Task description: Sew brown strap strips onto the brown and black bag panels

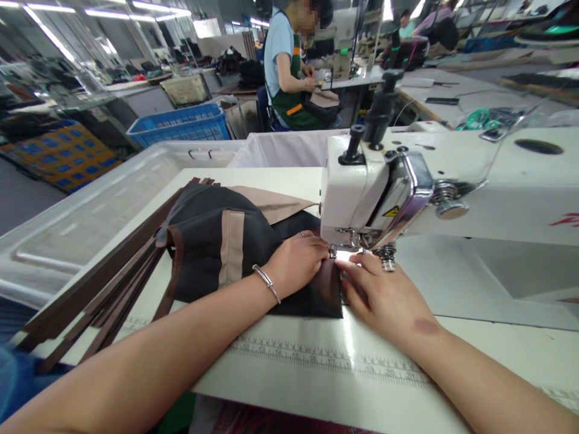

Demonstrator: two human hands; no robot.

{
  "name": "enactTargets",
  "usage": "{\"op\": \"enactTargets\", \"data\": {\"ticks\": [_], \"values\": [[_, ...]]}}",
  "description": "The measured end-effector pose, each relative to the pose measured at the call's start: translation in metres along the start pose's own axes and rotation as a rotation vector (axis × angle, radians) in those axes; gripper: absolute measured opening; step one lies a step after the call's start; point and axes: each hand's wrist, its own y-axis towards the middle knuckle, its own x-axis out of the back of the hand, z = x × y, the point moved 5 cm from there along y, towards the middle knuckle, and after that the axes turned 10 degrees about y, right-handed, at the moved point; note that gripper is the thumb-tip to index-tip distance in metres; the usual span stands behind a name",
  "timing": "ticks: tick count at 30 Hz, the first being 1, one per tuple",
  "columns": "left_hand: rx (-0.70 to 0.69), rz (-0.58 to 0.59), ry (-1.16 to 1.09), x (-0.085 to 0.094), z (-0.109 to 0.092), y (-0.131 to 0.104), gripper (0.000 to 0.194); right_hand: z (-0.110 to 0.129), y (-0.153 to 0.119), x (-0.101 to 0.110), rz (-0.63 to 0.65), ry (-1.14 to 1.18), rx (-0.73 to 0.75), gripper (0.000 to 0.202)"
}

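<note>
Left hand (296, 263) and right hand (389, 295) touch dark cloth (260, 241) at the sewing machine (355, 187), likely for steadiness; I cannot tell whether fingers (360, 276) grip.

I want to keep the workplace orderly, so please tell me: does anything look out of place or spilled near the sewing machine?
Nothing looks spilled. Only the brown strips left of the dark fabric seem untidy: they lie loosely fanned, with uneven ends at the edge of the white table.
</note>
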Motion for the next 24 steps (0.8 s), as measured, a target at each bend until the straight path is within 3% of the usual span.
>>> {"op": "enactTargets", "data": {"ticks": [16,18,21,24], "values": [[-0.015,0.065,-0.024,-0.002,-0.004,0.002,0.013,-0.005,-0.001,0.0,-0.027,0.064,0.024,0.033],[-0.044,0.088,-0.011,0.01,-0.004,0.001,0.015,-0.008,-0.002,-0.001,-0.024,0.089,0.044,0.032],[-0.021,0.124,0.09,0.048,0.015,-0.012,0.024,-0.011,-0.003,-0.004,-0.011,0.109,0.065,0.032],[0.211,0.141,0.355,0.098,0.06,-0.036,0.069,-0.012,-0.003,-0.006,0.001,0.088,0.056,0.033]]}}
